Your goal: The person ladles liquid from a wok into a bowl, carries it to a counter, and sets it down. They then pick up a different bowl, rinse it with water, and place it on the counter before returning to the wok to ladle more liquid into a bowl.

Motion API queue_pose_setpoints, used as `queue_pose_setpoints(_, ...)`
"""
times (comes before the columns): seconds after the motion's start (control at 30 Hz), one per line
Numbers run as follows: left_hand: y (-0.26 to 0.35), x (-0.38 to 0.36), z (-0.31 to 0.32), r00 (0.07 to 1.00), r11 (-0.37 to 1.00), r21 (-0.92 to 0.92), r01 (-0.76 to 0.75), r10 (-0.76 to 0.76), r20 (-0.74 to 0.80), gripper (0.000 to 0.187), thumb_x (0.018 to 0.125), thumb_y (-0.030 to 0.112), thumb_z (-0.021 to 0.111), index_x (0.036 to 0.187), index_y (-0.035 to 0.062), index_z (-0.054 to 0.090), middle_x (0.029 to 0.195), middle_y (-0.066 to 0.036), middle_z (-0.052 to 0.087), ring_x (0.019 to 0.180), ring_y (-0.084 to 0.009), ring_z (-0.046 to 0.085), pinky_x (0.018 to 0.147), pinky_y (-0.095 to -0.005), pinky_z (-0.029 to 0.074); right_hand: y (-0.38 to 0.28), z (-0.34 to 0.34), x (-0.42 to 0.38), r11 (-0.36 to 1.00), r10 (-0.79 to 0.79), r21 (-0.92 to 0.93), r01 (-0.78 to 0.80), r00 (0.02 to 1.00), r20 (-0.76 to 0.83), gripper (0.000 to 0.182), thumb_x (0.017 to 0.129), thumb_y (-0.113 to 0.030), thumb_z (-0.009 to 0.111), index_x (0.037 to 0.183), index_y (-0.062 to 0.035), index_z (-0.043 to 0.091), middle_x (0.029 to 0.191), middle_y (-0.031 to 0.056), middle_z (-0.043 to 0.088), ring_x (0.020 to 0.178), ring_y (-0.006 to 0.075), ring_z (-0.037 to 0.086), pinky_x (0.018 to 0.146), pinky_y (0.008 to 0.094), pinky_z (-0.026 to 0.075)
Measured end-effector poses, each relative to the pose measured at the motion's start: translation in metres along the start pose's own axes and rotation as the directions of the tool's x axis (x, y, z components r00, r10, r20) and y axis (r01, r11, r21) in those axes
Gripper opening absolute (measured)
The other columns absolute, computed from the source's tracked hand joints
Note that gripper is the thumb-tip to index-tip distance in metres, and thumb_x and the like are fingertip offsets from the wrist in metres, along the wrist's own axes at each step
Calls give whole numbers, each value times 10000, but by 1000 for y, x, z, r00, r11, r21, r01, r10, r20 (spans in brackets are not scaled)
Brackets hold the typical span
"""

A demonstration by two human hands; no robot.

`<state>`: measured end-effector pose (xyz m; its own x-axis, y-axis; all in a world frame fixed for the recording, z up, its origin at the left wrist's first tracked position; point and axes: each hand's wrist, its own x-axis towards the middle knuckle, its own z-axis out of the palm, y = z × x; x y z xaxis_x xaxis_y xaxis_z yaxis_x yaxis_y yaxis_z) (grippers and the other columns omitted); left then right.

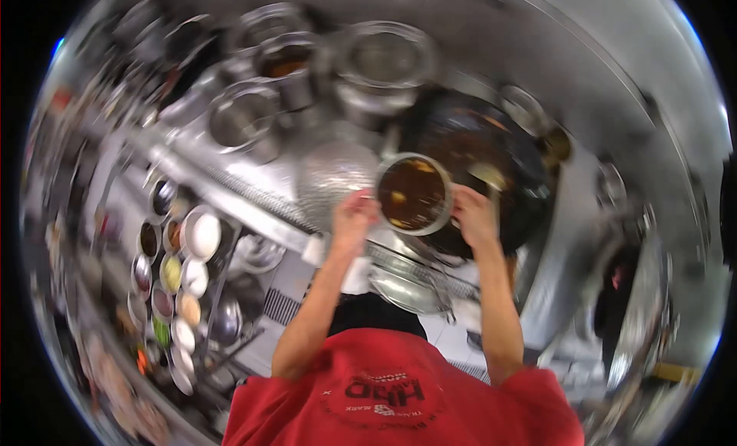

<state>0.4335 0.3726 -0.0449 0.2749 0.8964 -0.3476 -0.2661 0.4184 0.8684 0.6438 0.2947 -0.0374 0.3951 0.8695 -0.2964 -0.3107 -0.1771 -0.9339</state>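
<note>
Both hands hold a round bowl (pixel 414 194) of dark brown liquid with a few yellowish pieces floating in it. My left hand (pixel 355 216) is closed on the bowl's left rim. On the opposite side, my right hand (pixel 472 214) grips the rim with its fingers. Behind and to the right of the bowl lies a large black wok (pixel 453 131) with dark contents, and a ladle (pixel 487 176) rests in it, blurred. A hammered metal dome-like surface (pixel 338 177) is just left of the bowl.
Metal pots (pixel 246 117) stand at the upper left, one with reddish-brown contents (pixel 285 65). A large lidded pot (pixel 384 56) is behind. Several small ingredient bowls (pixel 201 232) fill the left side. A strainer (pixel 411 289) hangs near my body. A dark figure, perhaps a person (pixel 614 292), is at right.
</note>
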Motion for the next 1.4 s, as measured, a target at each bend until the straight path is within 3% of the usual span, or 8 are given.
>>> queue_pose_setpoints(0.17,39,-23,-23,981,980,46,-191,193,-32,244,725,1,539,963,24,584,681,-32,587,568,-88,525,507,-236,435,-10,31,2,1000,4,13,-5,996,94,191,826,-34,544,1005,26,572,936,101,598,853,160,573,728,285,476)
queue_pose_setpoints(0.43,73,-107,-111,981,975,-121,-188,182,-65,124,783,21,545,905,1,556,750,-18,555,620,-73,494,532,-211,412,-41,98,-39,977,81,-214,10,907,413,136,825,-100,566,935,-26,536,821,24,583,726,76,542,657,216,443)
queue_pose_setpoints(0.6,106,-176,-204,944,952,-79,-294,276,-183,81,752,-1,552,830,1,527,680,-30,547,567,-89,506,503,-218,413,-39,229,-99,973,68,-219,69,825,561,126,826,-102,560,889,4,536,735,27,571,588,70,506,548,195,440)
queue_pose_setpoints(0.73,140,-242,-292,883,939,42,-341,335,-329,91,741,8,568,819,6,522,663,-47,554,565,-102,526,498,-224,428,-15,333,-143,977,121,-212,29,743,658,117,820,-88,546,892,4,544,794,32,583,664,81,530,603,213,457)
queue_pose_setpoints(0.8,154,-275,-340,842,932,104,-346,357,-404,102,742,13,576,830,3,526,673,-49,559,584,-103,534,506,-224,432,3,382,-150,972,192,-233,-1,571,798,145,812,-84,546,921,12,540,834,54,591,733,107,565,637,235,472)
queue_pose_setpoints(0.9,179,-326,-407,761,922,146,-360,380,-525,110,744,25,585,842,8,538,694,-50,570,599,-103,539,527,-222,445,27,474,-190,964,227,-265,7,494,839,202,815,-92,539,979,26,536,896,72,602,785,125,580,702,248,473)
queue_pose_setpoints(1.27,235,-441,-629,346,901,211,-380,349,-871,91,738,40,585,825,39,560,683,-15,564,567,-82,529,511,-194,428,145,799,-280,951,309,-308,17,-43,950,159,802,-92,577,899,33,568,714,42,573,610,98,548,581,231,483)
queue_pose_setpoints(1.4,232,-441,-701,272,928,169,-331,265,-925,59,756,39,560,813,53,553,679,0,552,571,-76,517,511,-191,418,202,881,-295,908,411,-405,107,-44,910,108,780,-95,609,839,-18,560,727,26,577,596,96,549,586,232,483)
